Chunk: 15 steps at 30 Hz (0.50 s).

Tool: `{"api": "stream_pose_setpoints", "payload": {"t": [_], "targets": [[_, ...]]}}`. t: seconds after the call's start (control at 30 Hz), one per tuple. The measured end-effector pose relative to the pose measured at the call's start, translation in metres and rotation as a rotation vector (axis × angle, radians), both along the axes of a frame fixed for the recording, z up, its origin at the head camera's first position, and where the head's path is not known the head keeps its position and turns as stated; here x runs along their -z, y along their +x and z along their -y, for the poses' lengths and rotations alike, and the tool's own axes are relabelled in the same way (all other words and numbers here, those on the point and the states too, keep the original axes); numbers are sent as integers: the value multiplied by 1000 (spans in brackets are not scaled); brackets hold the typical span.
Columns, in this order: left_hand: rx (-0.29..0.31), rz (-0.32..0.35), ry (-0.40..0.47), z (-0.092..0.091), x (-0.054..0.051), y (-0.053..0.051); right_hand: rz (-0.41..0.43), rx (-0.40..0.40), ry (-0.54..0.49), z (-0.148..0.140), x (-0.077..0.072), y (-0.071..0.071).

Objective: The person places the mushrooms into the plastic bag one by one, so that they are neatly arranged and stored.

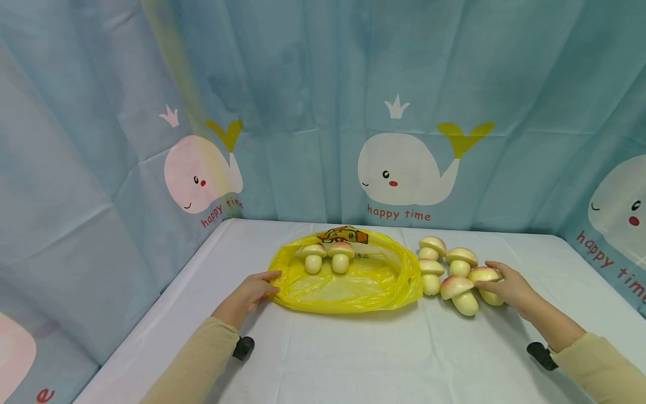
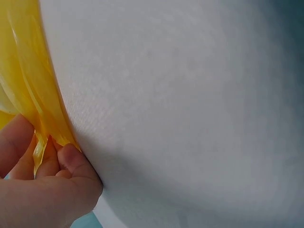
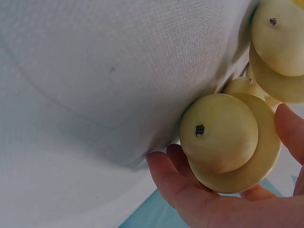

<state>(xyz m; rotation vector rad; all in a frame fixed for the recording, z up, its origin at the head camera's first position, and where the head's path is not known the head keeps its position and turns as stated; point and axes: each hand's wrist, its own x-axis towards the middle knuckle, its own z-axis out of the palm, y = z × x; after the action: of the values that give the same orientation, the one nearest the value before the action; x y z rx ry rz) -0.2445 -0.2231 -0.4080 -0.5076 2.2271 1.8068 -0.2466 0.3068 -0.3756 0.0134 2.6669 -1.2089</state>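
Observation:
A yellow plastic bag [image 1: 348, 307] lies spread on the table, its mouth facing me. Inside it stand two toy mushrooms, a left one [image 1: 313, 262] and a right one [image 1: 340, 259]. My left hand [image 1: 254, 290] pinches the bag's left rim; the left wrist view shows the bunched yellow film [image 2: 40, 80] between thumb and fingers. To the right of the bag, my right hand [image 1: 512, 289] grips a toy mushroom [image 1: 487, 289] at the cap. In the right wrist view the fingers curl around that mushroom [image 3: 218, 135], its stem end facing the camera.
Several other toy mushrooms [image 1: 458, 289] cluster between the bag and my right hand, close against the held one. A white cloth covers the table [image 1: 353, 359]. Behind stands a blue curtain [image 1: 313, 168] with printed whales.

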Motion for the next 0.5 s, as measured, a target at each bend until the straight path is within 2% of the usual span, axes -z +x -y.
{"api": "stream_pose_setpoints", "payload": {"t": [0.33,0.5], "targets": [[-11,4,-13,-1,0,0,14,20,-2,-1,-3,3],[-17,6,-17,0,0,0,-13,31,-11,-3,-9,7]]}}
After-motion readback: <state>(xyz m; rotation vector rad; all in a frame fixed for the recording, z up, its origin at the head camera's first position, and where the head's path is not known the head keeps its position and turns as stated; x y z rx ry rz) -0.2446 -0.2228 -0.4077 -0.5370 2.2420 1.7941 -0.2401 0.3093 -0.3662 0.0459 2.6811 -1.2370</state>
